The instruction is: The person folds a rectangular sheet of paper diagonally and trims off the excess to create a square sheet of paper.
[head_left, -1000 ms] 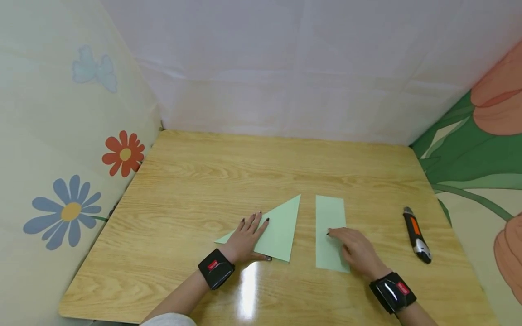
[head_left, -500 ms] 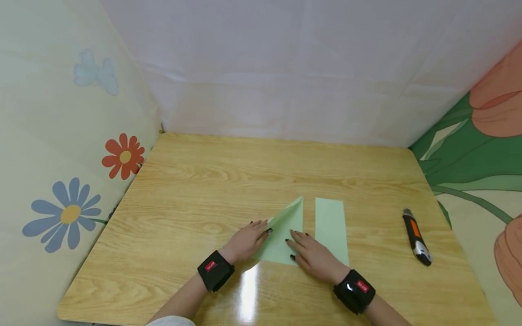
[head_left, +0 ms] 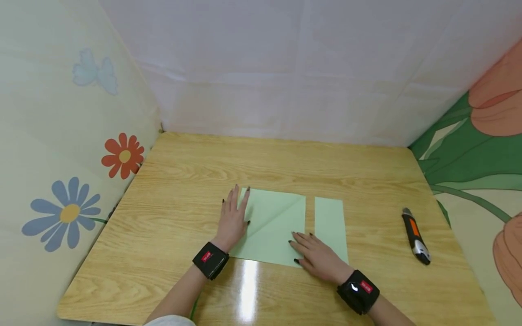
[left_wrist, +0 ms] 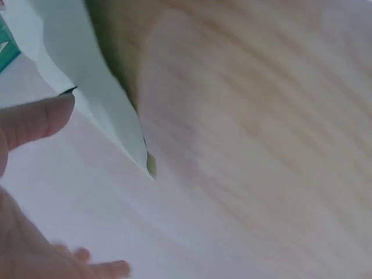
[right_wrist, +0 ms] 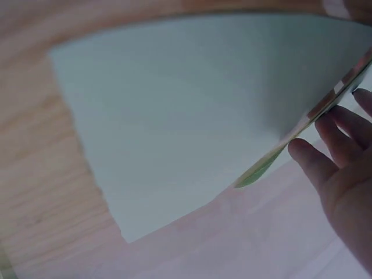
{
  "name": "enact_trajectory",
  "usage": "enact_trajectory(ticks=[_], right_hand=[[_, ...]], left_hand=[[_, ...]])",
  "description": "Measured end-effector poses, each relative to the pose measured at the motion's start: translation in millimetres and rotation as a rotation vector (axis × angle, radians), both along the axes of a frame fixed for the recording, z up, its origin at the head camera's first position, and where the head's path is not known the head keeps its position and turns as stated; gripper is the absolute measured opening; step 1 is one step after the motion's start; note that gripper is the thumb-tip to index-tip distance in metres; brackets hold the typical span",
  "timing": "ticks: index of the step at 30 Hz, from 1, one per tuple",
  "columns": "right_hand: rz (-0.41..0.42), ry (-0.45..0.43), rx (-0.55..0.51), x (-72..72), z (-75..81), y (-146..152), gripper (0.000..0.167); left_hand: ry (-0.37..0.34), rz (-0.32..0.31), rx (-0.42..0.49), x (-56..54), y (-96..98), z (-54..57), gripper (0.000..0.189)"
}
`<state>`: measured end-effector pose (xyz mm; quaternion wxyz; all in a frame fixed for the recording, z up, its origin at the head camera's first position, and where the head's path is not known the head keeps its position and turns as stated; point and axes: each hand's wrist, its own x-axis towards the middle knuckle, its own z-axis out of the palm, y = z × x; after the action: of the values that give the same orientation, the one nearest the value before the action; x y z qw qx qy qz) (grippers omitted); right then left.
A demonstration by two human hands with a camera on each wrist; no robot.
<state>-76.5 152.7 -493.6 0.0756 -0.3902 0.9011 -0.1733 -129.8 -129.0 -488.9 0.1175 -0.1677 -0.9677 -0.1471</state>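
In the head view, a pale green sheet of paper (head_left: 271, 226) lies unfolded on the table with a diagonal crease. My left hand (head_left: 231, 224) rests on its left side, fingers stretched toward the far edge. At the near right corner my right hand (head_left: 320, 260) touches the sheet with straight fingers. A narrow green paper strip (head_left: 331, 222) lies just right of the sheet, partly under that hand. The left wrist view shows my thumb (left_wrist: 43, 119) at a paper edge. In the right wrist view my fingers (right_wrist: 334, 145) are beside a raised paper edge, with more green paper (right_wrist: 174, 116) beyond.
A black and orange utility knife (head_left: 416, 237) lies on the right part of the wooden table (head_left: 204, 163). A white cloth backdrop (head_left: 261, 90) stands behind, and flower-printed panels flank both sides.
The sheet was folded into a triangle and has been opened flat. My left hand moved up along its left side. My right hand moved left from the strip to the sheet's corner.
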Motion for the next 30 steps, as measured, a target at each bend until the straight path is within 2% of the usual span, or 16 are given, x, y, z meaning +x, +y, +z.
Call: enact_trajectory(ticks=[2,4,6,8,10,12,16,23,30], right_hand=[[-0.004,-0.012,0.006,-0.5,0.3,0.6,0.049],[-0.011,-0.021,0.013,-1.0,0.2,1.1,0.049],[-0.019,-0.028,0.022,-1.2,-0.3,1.7,0.049],[-0.026,-0.035,0.024,-1.4,-0.9,2.5,0.051],[-0.031,-0.047,0.027,-1.2,-1.5,3.9,0.053],[-0.028,-0.056,0.031,-0.8,-2.2,5.7,0.056],[-0.008,-0.057,0.039,-0.1,-3.4,10.1,0.057],[0.004,-0.037,0.029,-0.2,-3.3,13.7,0.058],[-0.015,-0.059,-0.003,0.8,-3.1,9.6,0.060]], left_hand=[[-0.001,-0.073,-0.122,-0.4,-2.6,-1.6,0.075],[-0.024,-0.164,-0.200,1.1,-4.3,-2.6,0.062],[-0.089,-0.238,-0.237,3.3,-5.1,-2.9,0.054],[-0.169,-0.278,-0.240,5.9,-5.2,-2.3,0.048],[-0.242,-0.286,-0.238,8.4,-4.9,-1.4,0.046],[-0.303,-0.278,-0.243,10.6,-4.7,-0.3,0.057],[-0.370,-0.251,-0.277,13.2,-4.2,0.3,0.074],[-0.380,-0.230,-0.305,13.2,-3.4,-1.9,0.075],[-0.382,-0.235,-0.256,12.0,-1.2,1.4,0.075]])
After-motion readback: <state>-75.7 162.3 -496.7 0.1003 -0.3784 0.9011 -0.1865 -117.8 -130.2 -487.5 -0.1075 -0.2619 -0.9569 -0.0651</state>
